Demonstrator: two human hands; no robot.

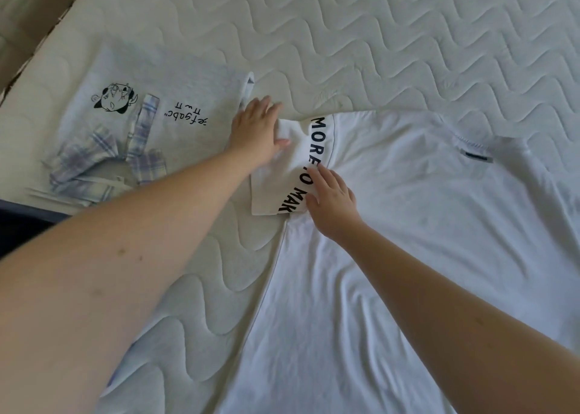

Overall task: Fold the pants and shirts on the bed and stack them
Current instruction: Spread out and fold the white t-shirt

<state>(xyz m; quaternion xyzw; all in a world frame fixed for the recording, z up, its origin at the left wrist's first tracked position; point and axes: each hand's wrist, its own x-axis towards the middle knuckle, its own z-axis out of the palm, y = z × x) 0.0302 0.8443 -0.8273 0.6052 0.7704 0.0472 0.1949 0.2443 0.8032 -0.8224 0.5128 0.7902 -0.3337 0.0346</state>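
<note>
On the quilted mattress (376,36), the left hand (254,131) pinches the white shirt's (408,225) sleeve (279,175) (printed lettering); the right hand (332,200) presses flat, fingers straight.

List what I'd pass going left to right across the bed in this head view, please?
Plaid garment → grey printed shirt → left hand gripping the white shirt's sleeve → right hand resting on that sleeve's lettering → white shirt's neck label.
</note>
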